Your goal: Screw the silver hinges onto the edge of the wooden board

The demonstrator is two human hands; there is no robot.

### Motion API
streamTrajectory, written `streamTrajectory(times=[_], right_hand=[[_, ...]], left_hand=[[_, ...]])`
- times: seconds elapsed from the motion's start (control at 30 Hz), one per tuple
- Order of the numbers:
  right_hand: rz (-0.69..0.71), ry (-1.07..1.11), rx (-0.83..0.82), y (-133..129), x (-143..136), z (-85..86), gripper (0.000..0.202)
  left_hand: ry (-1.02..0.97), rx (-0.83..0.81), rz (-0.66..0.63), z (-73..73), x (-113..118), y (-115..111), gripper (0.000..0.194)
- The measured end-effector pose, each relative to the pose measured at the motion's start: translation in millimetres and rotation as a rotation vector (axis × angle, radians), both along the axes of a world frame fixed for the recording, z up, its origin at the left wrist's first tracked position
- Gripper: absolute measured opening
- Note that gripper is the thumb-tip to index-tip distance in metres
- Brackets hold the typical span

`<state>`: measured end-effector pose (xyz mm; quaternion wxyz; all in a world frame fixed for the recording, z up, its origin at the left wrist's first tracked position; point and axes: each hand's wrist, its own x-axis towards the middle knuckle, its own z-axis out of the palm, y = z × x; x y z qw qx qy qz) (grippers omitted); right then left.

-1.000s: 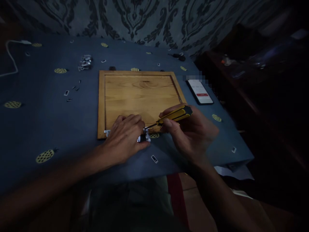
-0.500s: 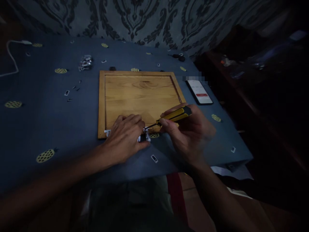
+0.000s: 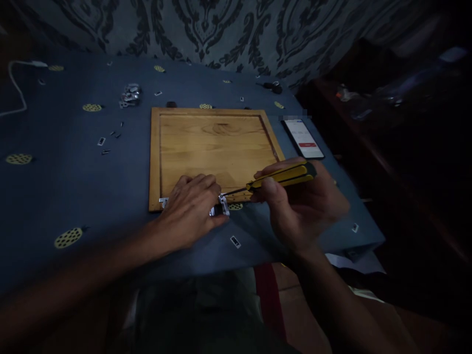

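Note:
A framed wooden panel (image 3: 217, 147), like a cabinet door, lies flat on the table. My left hand (image 3: 191, 206) presses down at its near edge, fingers together and thumb below, gripping a shiny metal hinge (image 3: 223, 205). Most of that hinge is hidden under the palm; its right end shows past the fingers. In my right hand (image 3: 298, 206) is a screwdriver (image 3: 282, 177) with a yellow and black handle. It slants down to the left, and its tip reaches the hinge beside my left fingertips. Whether a screw sits under the tip I cannot make out.
On the blue patterned tablecloth (image 3: 73, 191), several small screws (image 3: 116, 133) lie left of the panel. Behind them sits a pile of metal hinges (image 3: 131, 95). A lit phone (image 3: 304, 139) rests at the right, a dark object (image 3: 272, 87) at the back, and a white cable (image 3: 18, 86) far left.
My right hand and the screwdriver handle have moved to the right, with the handle turned and lying flatter. The tip remains at the hinge. My left hand has stayed in place.

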<state>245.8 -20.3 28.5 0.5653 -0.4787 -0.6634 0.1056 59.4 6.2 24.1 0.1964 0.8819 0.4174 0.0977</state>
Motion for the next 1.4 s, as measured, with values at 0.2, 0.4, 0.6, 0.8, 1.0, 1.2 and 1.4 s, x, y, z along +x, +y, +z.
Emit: streamTrajectory(times=[0.2, 0.4, 0.6, 0.8, 1.0, 1.2, 1.4], right_hand=[[0.013, -0.021, -0.051, 1, 3, -7.4, 0.005], [0.026, -0.022, -0.049, 1, 3, -9.8, 0.004], [0.11, -0.03, -0.061, 4, 4, -2.9, 0.006], [0.275, -0.036, -0.258, 6, 10, 15.0, 0.016], [0.278, -0.032, -0.29, 6, 14, 15.2, 0.015], [0.322, -0.194, -0.211, 7, 14, 21.8, 0.013], [0.382, -0.232, -0.228, 7, 17, 30.1, 0.019]], left_hand=[[-0.012, 0.024, -0.006, -1.7, 0, 1, 0.028], [-0.003, 0.011, -0.009, -0.6, 0, 0, 0.03], [-0.008, 0.008, -0.011, -0.5, 0, 0, 0.03], [-0.005, 0.004, -0.001, 0.3, 1, 1, 0.029], [-0.031, 0.024, -0.011, -2.4, 0, 0, 0.03], [-0.018, 0.014, -0.007, -1.9, 0, 0, 0.028], [-0.018, 0.012, -0.009, -1.2, 1, 0, 0.027]])
